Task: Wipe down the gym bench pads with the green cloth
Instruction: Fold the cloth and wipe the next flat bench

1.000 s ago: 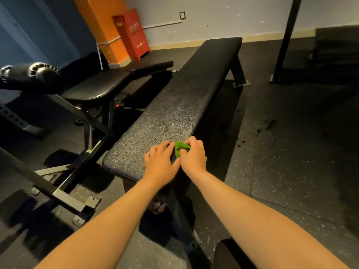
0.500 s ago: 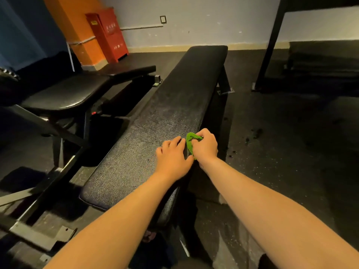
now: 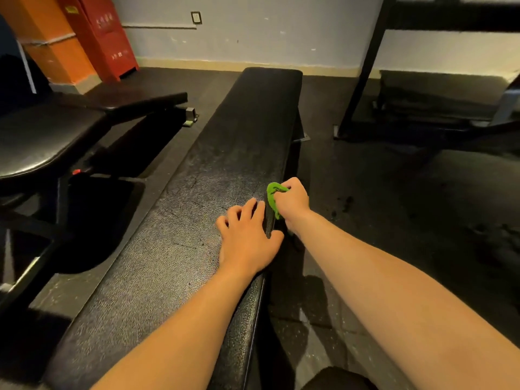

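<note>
Flooring (image 3: 394, 220), dark speckled rubber, spreads on every side of the bench pad (image 3: 230, 153). The bench pad is a long black textured slab. Its long axis runs from the near bottom of the view away toward the pale wall (image 3: 281, 29), with the far end pointing at the skirting and the near end passing out of view under the forearms.

Left of the bench pad stands a second bench (image 3: 47, 142) with smooth black cushions on a dark frame, lying roughly alongside it. Right of the bench pad's far half, a black rack (image 3: 365, 68) rises with a slanted upright and a crossbar at the top. Beyond the bench pad's far left corner, an orange pillar (image 3: 47, 38) and a red cabinet (image 3: 109, 38) stand against the wall.

The left hand (image 3: 247, 240) lies flat on top of the bench pad, about midway along the part in view and close to its right edge. Its fingers are straight and spread, and the thumb reaches to that edge. The right hand (image 3: 294, 199) is just beyond the left hand, at the bench pad's right edge, fingers curled round the green cloth (image 3: 272, 194).

The green cloth is bunched. The part that shows is a narrow curved strip pressed to the bench pad's right edge, its long axis roughly parallel to the pad's own. One end points toward the far wall and the other tucks under the wrist. A small wall socket (image 3: 196, 17) sits high beyond the bench pad's far end.
</note>
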Demonstrator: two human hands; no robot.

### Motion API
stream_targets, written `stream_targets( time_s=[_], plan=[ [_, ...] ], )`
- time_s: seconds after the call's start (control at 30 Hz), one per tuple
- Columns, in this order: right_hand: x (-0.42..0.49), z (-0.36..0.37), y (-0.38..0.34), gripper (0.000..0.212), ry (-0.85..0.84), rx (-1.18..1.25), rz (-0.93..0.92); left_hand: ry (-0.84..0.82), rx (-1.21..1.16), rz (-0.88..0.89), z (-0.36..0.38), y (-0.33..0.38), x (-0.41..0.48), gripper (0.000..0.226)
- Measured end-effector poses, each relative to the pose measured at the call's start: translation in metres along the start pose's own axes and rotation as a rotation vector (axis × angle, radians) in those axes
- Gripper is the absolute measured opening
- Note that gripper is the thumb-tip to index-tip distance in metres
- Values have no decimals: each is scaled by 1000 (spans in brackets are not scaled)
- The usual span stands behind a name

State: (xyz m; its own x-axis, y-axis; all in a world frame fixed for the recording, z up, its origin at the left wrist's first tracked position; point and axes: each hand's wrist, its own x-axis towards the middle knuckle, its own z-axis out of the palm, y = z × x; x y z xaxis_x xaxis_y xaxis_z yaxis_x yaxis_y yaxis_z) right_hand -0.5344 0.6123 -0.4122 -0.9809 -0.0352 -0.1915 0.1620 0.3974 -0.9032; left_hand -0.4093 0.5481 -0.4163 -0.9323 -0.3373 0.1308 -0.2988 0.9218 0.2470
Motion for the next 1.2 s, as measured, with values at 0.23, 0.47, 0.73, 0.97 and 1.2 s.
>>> stream_targets(
  time_s=[0.23, 0.47, 0.73, 0.97, 1.2],
  plan=[
    [3, -4, 6, 12, -144, -5, 38, -49, -22, -20, -6, 3, 0, 73],
    [-26, -20, 25, 15, -282, 99, 11, -26, 29, -24, -4, 6, 5, 65],
    [-6, -11, 24, 15, -201, 229, 61, -32, 55, -134, -3, 21, 18, 58],
    [49, -13, 6, 16, -211, 195, -16, -27, 125, -164, 8, 39, 37, 59],
    [95, -27, -6, 17, -210, 184, -34, -11, 183, -199, 14, 38, 37, 65]
  ],
)
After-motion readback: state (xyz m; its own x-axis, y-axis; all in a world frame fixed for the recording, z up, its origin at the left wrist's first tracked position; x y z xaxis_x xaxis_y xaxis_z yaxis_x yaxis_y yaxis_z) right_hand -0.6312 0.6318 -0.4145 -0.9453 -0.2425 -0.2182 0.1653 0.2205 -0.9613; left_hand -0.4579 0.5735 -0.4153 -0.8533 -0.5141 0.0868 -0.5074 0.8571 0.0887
